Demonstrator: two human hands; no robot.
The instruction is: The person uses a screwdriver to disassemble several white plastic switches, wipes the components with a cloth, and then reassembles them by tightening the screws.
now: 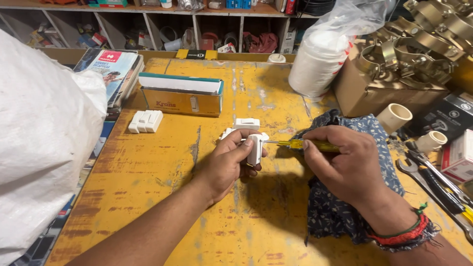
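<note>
Left hand (229, 165) wrapped tight around a white plastic fitting (255, 148) mid-table, right hand (347, 165) pinching a yellow-handled screwdriver (308, 144) with its tip at the fitting's side, wrist resting on a blue patterned cloth (340, 212). Just behind the fitting lies one more white part (246, 123), another white block (146, 121) sits well to the left (so three white pieces counted), all on the worn yellow table (162, 197). Further back: one long orange box with teal-white lid (181, 93), one stack of magazines (111, 69) at left, one bagged stack of white cups (320, 61), one brown carton of brass clamps (394, 91).
</note>
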